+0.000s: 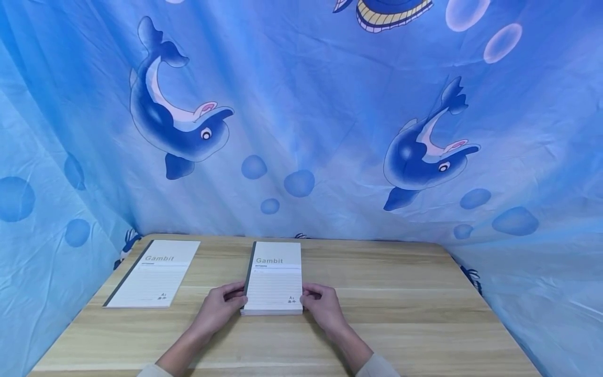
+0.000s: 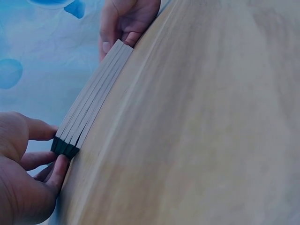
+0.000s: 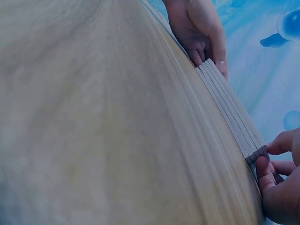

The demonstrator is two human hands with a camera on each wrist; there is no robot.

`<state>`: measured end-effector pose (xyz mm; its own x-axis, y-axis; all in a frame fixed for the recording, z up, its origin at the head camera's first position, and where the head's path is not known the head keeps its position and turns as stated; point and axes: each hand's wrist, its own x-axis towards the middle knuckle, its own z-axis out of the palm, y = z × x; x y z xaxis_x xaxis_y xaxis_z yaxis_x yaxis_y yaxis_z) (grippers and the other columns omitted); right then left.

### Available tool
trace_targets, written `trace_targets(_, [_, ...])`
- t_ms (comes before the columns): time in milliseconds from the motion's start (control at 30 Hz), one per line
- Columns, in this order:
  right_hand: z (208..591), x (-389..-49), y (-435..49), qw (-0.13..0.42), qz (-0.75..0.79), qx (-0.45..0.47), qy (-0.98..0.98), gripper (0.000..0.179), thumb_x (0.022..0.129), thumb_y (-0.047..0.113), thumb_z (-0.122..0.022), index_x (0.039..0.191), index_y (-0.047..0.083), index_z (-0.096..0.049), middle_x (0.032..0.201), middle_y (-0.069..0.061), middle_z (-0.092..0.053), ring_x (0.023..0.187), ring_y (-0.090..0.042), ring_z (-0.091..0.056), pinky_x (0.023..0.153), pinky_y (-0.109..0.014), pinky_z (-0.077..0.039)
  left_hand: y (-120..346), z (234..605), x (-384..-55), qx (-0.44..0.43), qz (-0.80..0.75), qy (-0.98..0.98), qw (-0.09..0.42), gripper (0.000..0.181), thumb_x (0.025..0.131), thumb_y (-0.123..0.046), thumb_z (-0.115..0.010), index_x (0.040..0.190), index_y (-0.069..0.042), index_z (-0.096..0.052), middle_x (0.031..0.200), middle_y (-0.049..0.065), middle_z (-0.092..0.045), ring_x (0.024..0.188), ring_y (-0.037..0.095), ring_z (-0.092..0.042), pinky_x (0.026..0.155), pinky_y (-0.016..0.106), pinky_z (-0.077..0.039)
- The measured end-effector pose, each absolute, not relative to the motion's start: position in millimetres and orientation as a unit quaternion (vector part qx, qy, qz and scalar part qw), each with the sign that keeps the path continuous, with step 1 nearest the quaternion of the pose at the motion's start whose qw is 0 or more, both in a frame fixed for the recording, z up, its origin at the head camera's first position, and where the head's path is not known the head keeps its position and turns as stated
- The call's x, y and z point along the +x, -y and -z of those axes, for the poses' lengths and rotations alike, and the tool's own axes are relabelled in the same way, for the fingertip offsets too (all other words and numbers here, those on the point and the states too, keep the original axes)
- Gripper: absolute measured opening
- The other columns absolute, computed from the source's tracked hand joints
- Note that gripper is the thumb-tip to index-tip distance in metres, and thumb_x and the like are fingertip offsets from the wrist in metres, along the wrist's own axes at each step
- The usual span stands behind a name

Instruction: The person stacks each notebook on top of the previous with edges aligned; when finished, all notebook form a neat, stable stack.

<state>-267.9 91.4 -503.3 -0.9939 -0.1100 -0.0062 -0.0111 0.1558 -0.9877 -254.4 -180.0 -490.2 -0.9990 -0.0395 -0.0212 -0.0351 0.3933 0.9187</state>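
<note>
A neat stack of several notebooks lies at the middle of the table, its white top cover printed "Gambit" and its dark spine on the left. My left hand grips the spine side near the front corner. On the opposite side my right hand holds the page edges. In the left wrist view, the left hand's thumb and fingers pinch the dark spines of the stack. The right wrist view shows the right fingers at the near corner of the stack.
Another "Gambit" notebook lies at the table's left, slightly slanted, apart from the stack. The wooden table extends to the right of the hands. Behind it hangs a blue cloth printed with dolphins and bubbles.
</note>
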Motion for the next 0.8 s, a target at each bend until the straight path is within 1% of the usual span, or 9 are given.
trace_targets(333, [503.8, -268.5, -91.2, 0.034, 0.639, -0.037, -0.768, 0.041, 0.089, 0.000, -0.071, 0.129, -0.009, -0.066, 0.103, -0.013, -0.069, 0.089, -0.015, -0.061, 0.067, -0.015, -0.054, 179.5, 489.3, -254.0, 0.017, 0.552, 0.834, 0.007, 0.049, 0.093, -0.009, -0.073, 0.137, 0.009, -0.060, 0.130, 0.025, -0.069, 0.118, 0.032, -0.069, 0.095, 0.032, -0.061])
trace_targets(600, [502.4, -268.1, -93.4, 0.034, 0.640, -0.036, -0.766, 0.043, 0.089, 0.001, -0.070, 0.130, -0.010, -0.064, 0.105, -0.013, -0.068, 0.090, -0.015, -0.061, 0.069, -0.015, -0.056, 176.6, 486.9, -254.2, 0.018, 0.543, 0.839, 0.007, 0.050, 0.093, -0.010, -0.072, 0.137, 0.008, -0.059, 0.130, 0.025, -0.068, 0.119, 0.033, -0.068, 0.099, 0.039, -0.059])
trace_targets(800, [502.1, -267.1, -91.8, 0.041, 0.649, -0.037, -0.759, 0.044, 0.090, 0.002, -0.070, 0.131, -0.009, -0.063, 0.107, -0.014, -0.068, 0.090, -0.015, -0.062, 0.071, -0.017, -0.058, 179.7, 488.3, -253.2, 0.021, 0.542, 0.840, 0.007, 0.048, 0.094, -0.009, -0.071, 0.137, 0.008, -0.060, 0.130, 0.024, -0.069, 0.119, 0.033, -0.068, 0.097, 0.036, -0.060])
